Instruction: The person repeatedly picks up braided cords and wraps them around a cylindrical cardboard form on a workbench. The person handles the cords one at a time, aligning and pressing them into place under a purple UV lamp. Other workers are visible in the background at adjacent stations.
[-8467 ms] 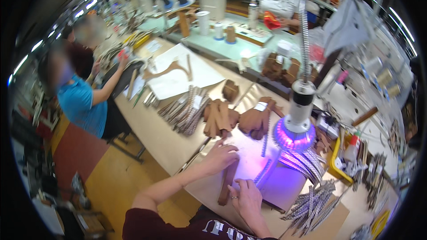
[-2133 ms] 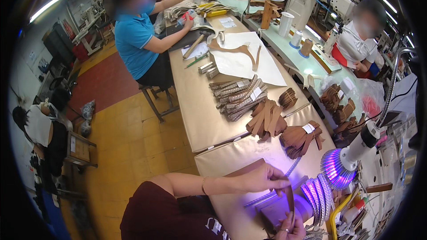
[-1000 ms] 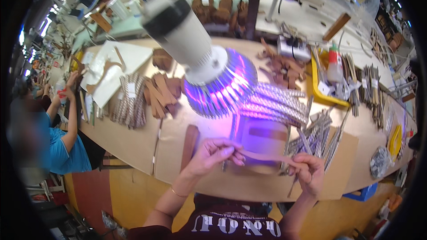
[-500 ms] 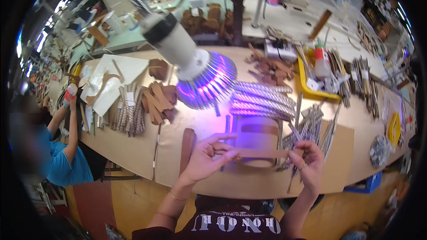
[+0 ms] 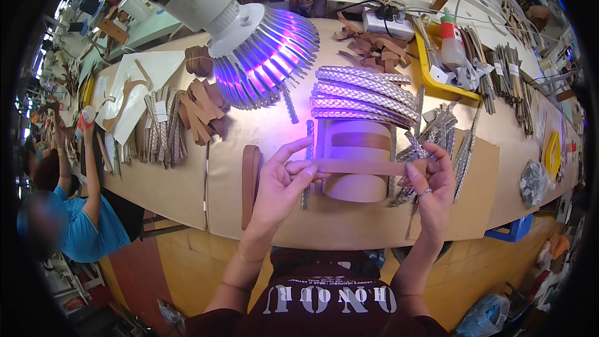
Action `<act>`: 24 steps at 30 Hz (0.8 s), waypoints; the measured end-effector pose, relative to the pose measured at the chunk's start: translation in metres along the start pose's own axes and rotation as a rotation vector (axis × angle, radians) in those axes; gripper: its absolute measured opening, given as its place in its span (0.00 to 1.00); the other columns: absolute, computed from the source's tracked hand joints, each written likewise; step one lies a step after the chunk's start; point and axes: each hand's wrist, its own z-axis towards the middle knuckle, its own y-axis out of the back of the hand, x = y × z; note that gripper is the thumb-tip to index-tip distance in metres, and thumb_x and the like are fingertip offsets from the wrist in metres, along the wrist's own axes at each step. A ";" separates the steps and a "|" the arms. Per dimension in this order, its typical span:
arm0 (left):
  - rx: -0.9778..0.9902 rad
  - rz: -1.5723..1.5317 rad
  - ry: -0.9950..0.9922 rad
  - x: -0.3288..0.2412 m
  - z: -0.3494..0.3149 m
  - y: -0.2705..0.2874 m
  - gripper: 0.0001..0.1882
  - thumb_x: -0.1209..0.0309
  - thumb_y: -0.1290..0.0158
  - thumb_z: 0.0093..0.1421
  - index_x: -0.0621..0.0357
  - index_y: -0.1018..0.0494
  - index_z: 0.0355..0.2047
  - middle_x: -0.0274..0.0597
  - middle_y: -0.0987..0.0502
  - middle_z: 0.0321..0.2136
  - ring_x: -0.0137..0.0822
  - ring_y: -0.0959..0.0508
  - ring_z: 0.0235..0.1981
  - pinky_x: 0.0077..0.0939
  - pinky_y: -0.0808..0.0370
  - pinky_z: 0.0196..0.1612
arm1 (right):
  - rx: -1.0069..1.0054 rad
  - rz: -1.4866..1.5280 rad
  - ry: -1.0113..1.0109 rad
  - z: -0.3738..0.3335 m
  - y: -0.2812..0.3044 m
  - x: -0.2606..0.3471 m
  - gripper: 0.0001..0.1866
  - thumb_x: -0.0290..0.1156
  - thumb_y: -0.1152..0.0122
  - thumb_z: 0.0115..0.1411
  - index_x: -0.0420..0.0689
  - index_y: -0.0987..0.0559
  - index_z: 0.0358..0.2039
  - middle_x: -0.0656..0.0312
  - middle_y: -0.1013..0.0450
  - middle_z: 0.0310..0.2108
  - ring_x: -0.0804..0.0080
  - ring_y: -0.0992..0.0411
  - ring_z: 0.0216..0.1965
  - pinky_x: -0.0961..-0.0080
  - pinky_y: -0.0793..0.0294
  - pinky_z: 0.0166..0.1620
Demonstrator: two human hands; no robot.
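Stretched between my two hands is a flat brown leather strip [image 5: 365,167]. My left hand [image 5: 284,178] pinches its left end, index finger raised, and my right hand [image 5: 430,181] pinches the other end. Beneath the strip stands a tan curved form [image 5: 357,190], with another brown strip [image 5: 360,141] lying across its top. Behind the form lies a stack of silvery braided straps [image 5: 365,97]. A single thin braided strap [image 5: 307,181] rests beside my left hand, and a folded brown strap [image 5: 250,181] lies farther left. More braided straps [image 5: 437,126] are heaped near my right hand.
A lamp [image 5: 262,43] with a finned head hangs over the table, glowing purple. A yellow tray [image 5: 430,81] holds a red-capped bottle [image 5: 452,43]. Brown leather pieces [image 5: 203,109] and bundled braided straps [image 5: 163,128] lie left. A co-worker in a blue shirt [image 5: 93,224] is at the far left.
My view has tilted, so the table and lamp appear higher. Both hands still hold the strip, which now appears above the form's middle and more level.
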 end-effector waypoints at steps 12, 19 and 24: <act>0.153 0.082 -0.266 0.011 0.012 0.016 0.17 0.84 0.46 0.60 0.69 0.30 0.50 0.53 0.20 0.43 0.39 0.19 0.46 0.27 0.23 0.51 | 0.212 -0.025 0.282 0.004 0.022 -0.001 0.08 0.13 0.38 0.56 0.33 0.20 0.37 0.51 0.24 0.42 0.69 0.23 0.42 0.76 0.22 0.45; 0.137 -0.117 -0.130 0.025 0.016 0.010 0.18 0.83 0.50 0.63 0.69 0.34 0.54 0.54 0.24 0.49 0.38 0.21 0.50 0.29 0.24 0.53 | 0.143 -0.052 0.246 0.006 0.019 -0.017 0.03 0.15 0.39 0.57 0.33 0.21 0.32 0.50 0.24 0.43 0.67 0.23 0.43 0.75 0.23 0.46; 0.120 -0.330 0.116 0.022 0.011 0.012 0.18 0.79 0.53 0.67 0.67 0.37 0.57 0.52 0.23 0.47 0.36 0.20 0.46 0.28 0.23 0.51 | 0.140 -0.070 0.243 0.002 0.030 -0.026 0.04 0.16 0.41 0.59 0.34 0.21 0.35 0.50 0.25 0.43 0.67 0.24 0.43 0.73 0.24 0.49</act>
